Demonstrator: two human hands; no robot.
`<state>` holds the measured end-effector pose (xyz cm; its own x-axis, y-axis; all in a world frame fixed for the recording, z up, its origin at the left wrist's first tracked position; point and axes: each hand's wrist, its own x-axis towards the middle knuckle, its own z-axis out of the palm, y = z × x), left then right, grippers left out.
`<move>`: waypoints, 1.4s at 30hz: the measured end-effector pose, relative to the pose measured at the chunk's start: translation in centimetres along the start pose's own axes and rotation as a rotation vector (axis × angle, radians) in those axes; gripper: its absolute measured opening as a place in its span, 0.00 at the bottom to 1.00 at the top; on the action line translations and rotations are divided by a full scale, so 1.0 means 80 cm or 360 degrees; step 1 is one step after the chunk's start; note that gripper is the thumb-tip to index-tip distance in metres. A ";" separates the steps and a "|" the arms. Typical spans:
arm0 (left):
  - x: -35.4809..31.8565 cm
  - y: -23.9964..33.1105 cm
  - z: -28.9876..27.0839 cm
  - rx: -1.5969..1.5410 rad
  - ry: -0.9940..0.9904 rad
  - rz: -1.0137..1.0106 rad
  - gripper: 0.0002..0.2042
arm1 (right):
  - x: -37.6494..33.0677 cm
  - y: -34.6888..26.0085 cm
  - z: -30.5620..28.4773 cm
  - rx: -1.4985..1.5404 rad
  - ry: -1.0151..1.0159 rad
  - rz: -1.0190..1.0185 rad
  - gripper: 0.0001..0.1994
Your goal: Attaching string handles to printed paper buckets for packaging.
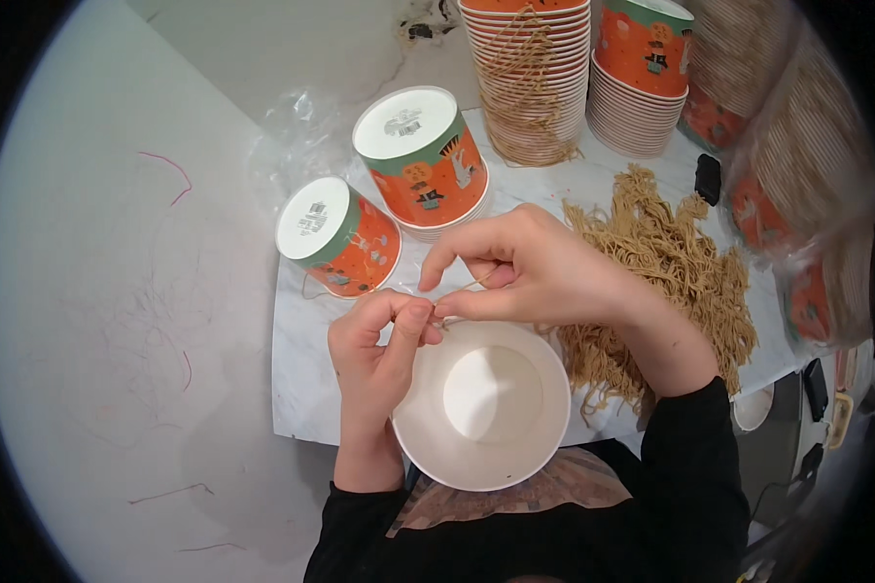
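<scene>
A thin tan cord (476,282) runs between my two hands above the far left rim of a white paper tub (549,394). Thumb and forefinger of my left hand (374,340) pinch the cord, with a loose bit trailing left. My right hand (530,272) has its curled fingers round the other stretch, its thumb tip close to the left thumb and its forefinger arched above. The tub stands mouth up against my body, and its inside shows bare white. I cannot make out whether the cord is fastened to the rim.
Two upturned orange and green tubs, one small (340,238) and one larger (423,160), stand beyond my left hand. A heap of tan cords (661,291) lies right of the tub. Tall tub stacks (535,87) rise behind; bagged tubs (797,146) crowd the far right.
</scene>
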<state>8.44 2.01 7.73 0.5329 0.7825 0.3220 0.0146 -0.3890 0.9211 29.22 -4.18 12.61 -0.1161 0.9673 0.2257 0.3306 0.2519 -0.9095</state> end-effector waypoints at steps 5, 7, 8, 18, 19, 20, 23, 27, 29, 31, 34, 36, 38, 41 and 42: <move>-0.006 0.017 0.004 -0.0086 0.0007 -0.0174 0.08 | -0.005 0.007 0.004 -0.0141 0.0015 -0.0156 0.06; -0.010 0.022 0.003 -0.0098 -0.0002 -0.0198 0.08 | -0.006 0.013 0.006 -0.0161 0.0075 -0.0292 0.06; -0.015 0.024 0.002 -0.0020 -0.0068 -0.0178 0.06 | -0.006 0.015 0.004 -0.0192 0.0103 -0.0337 0.05; -0.051 0.049 -0.035 0.0601 -0.1853 0.0516 0.25 | -0.002 0.015 -0.044 0.0104 0.0691 -0.0379 0.03; -0.056 0.046 -0.036 0.0597 -0.1857 0.0518 0.25 | -0.002 0.017 -0.046 0.0123 0.0689 -0.0395 0.03; -0.060 0.043 -0.038 0.0659 -0.1842 0.0499 0.25 | -0.004 0.016 -0.046 0.0120 0.0692 -0.0392 0.03; -0.052 0.037 -0.043 0.0605 -0.1645 0.0420 0.24 | -0.005 0.010 -0.041 0.0146 0.0717 -0.0477 0.03; -0.052 0.037 -0.031 0.0379 -0.0718 0.0145 0.18 | -0.010 0.004 -0.028 -0.0039 0.0358 -0.0630 0.03; -0.052 0.026 -0.027 0.0229 -0.0400 -0.0022 0.18 | -0.013 0.000 -0.022 -0.0186 0.0124 -0.0680 0.04; -0.057 0.012 -0.017 -0.0131 -0.0123 -0.0258 0.19 | -0.011 0.002 -0.009 -0.0326 0.0070 -0.0711 0.05; -0.052 0.006 -0.012 -0.0349 0.0025 -0.0252 0.21 | -0.003 0.012 0.006 -0.0676 -0.0047 -0.0849 0.06; -0.053 0.005 -0.013 -0.0384 -0.0006 -0.0250 0.22 | 0.000 0.017 0.017 -0.0761 -0.0072 -0.0832 0.06; -0.054 0.004 -0.008 -0.0531 0.0048 -0.0319 0.23 | 0.000 0.019 0.024 -0.0888 0.0143 -0.0857 0.07; -0.054 0.004 -0.007 -0.0599 0.0026 -0.0308 0.25 | 0.001 0.023 0.029 -0.1003 0.0199 -0.0954 0.08; -0.054 0.003 -0.007 -0.0598 0.0031 -0.0309 0.25 | 0.001 0.023 0.030 -0.1000 0.0195 -0.0956 0.08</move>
<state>5.64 -1.18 6.73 0.5345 0.8342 0.1356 -0.1982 -0.0323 0.9796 27.59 -3.72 10.14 -0.3469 0.6530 0.6733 0.7047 0.6552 -0.2724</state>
